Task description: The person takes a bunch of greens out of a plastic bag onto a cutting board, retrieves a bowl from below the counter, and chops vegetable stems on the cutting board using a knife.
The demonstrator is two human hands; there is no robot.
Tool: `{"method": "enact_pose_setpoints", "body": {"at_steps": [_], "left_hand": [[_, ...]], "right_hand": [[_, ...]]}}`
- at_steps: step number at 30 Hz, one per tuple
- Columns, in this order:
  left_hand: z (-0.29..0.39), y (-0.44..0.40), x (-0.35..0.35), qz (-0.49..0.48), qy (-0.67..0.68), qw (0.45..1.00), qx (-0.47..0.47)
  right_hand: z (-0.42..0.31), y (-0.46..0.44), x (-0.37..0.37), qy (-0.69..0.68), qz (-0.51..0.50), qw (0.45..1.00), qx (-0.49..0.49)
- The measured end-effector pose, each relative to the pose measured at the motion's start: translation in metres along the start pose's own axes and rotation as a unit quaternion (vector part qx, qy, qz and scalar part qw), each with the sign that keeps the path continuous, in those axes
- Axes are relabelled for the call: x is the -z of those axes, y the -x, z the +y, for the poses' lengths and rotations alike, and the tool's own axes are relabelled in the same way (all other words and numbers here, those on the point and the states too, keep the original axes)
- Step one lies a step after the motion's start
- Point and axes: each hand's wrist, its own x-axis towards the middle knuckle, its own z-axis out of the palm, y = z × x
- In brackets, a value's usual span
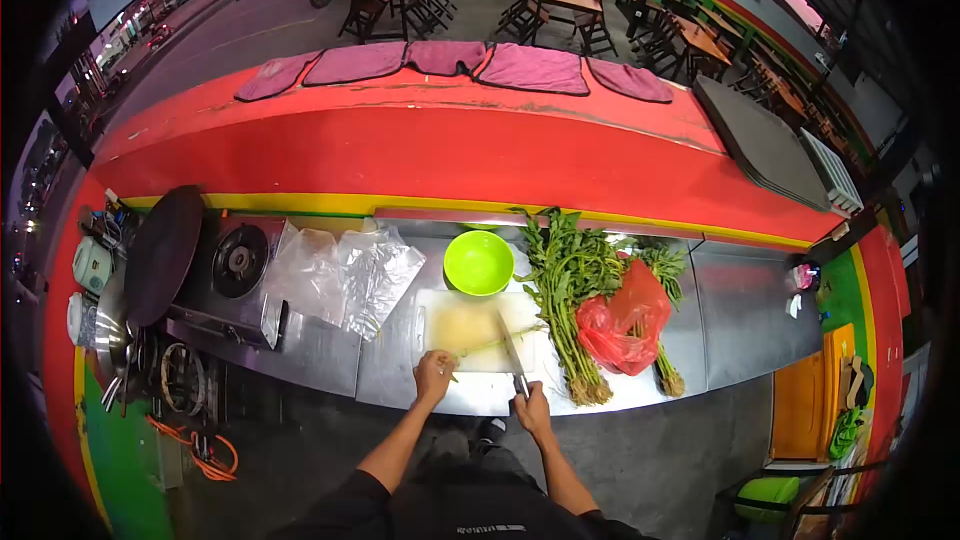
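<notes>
A white cutting board (440, 315) lies on the steel counter, its middle stained yellowish. My left hand (434, 376) is closed on a thin green stalk (480, 346) at the board's lower left. In my right hand (533, 408) is the dark handle of a knife (511, 342), whose blade points up over the board, across the stalk. Just behind the board stands a bright green bowl (479, 263); it looks empty. Leafy greens with roots (567, 290) lie right of the board, beside a red plastic bag (628, 320).
Clear plastic bags (378, 275) lie left of the bowl. Further left are a gas stove (240, 260) and a large dark pan (166, 256). A red ledge (400, 145) with pink cloths (532, 69) runs behind the counter. Dark trays (760, 145) lean at the right.
</notes>
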Motion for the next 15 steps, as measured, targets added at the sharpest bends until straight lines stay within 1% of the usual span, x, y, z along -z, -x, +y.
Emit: {"method": "enact_pose_setpoints", "body": {"at_steps": [1, 2, 3, 4, 6, 7, 8, 10, 11, 12, 14, 15], "left_hand": [[0.000, -0.002, 0.000, -0.001, 0.101, 0.994, 0.031], [0.000, -0.004, -0.002, 0.000, 0.201, 0.978, 0.061], [0.019, -0.003, 0.015, -0.027, 0.220, 0.970, 0.101], [0.031, -0.002, 0.024, -0.021, 0.220, 0.969, 0.106], [0.053, -0.008, 0.041, -0.002, 0.362, 0.931, 0.055], [0.065, -0.011, 0.050, 0.002, 0.385, 0.922, 0.023], [0.077, -0.013, 0.059, 0.007, 0.386, 0.922, 0.020], [0.102, -0.015, 0.076, 0.012, 0.455, 0.890, 0.009], [0.116, -0.016, 0.088, -0.001, 0.460, 0.888, 0.007], [0.126, -0.017, 0.095, 0.003, 0.463, 0.886, 0.003], [0.141, -0.018, 0.105, -0.054, 0.437, 0.896, -0.053], [0.154, -0.016, 0.112, -0.085, 0.457, 0.885, -0.028]], "right_hand": [[0.007, -0.001, 0.001, -0.039, 0.009, 0.999, 0.009], [0.014, -0.001, 0.001, -0.079, 0.017, 0.997, 0.020], [0.006, 0.007, 0.009, -0.116, 0.038, 0.992, 0.035], [0.003, 0.016, 0.018, -0.114, 0.033, 0.992, 0.038], [-0.004, 0.022, 0.031, -0.150, 0.067, 0.983, 0.088], [-0.005, 0.024, 0.033, -0.183, 0.086, 0.973, 0.116], [-0.005, 0.027, 0.035, -0.183, 0.085, 0.972, 0.121], [-0.021, 0.038, 0.050, -0.244, 0.047, 0.966, 0.067], [-0.028, 0.038, 0.054, -0.261, 0.050, 0.958, 0.103], [-0.035, 0.036, 0.058, -0.260, 0.051, 0.958, 0.109], [-0.044, 0.033, 0.064, -0.275, 0.005, 0.958, 0.086], [-0.039, 0.023, 0.057, -0.266, 0.010, 0.955, 0.130]]}}
